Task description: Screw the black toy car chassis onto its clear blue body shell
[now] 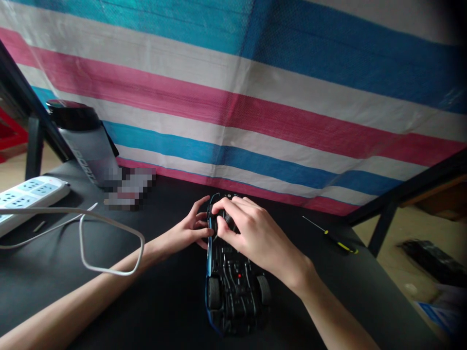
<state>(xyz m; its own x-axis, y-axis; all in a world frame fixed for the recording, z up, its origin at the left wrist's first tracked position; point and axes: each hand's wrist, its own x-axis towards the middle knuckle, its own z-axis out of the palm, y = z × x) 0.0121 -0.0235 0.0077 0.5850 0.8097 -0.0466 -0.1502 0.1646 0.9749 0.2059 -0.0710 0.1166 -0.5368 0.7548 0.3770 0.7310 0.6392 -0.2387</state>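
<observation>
A toy car (237, 287) with blue sides lies upside down on the black table, its black underside and two near wheels facing up. My left hand (193, 228) grips the car's left side near the far end, thumb and fingers against the blue edge. Over the far part of the underside, my right hand (251, 228) is curled with thumb and forefinger drawn together. A dark part shows between these fingers, too covered to make out. To the right lies a screwdriver (333, 237) with a black and yellow handle.
On the left of the table (164, 301) are a white power strip (36, 194), a looped white cable (109, 271) and a grey bottle (89, 150) with a black lid. Beside the bottle is a blurred-out item (133, 189). A striped sheet (226, 107) hangs behind the table.
</observation>
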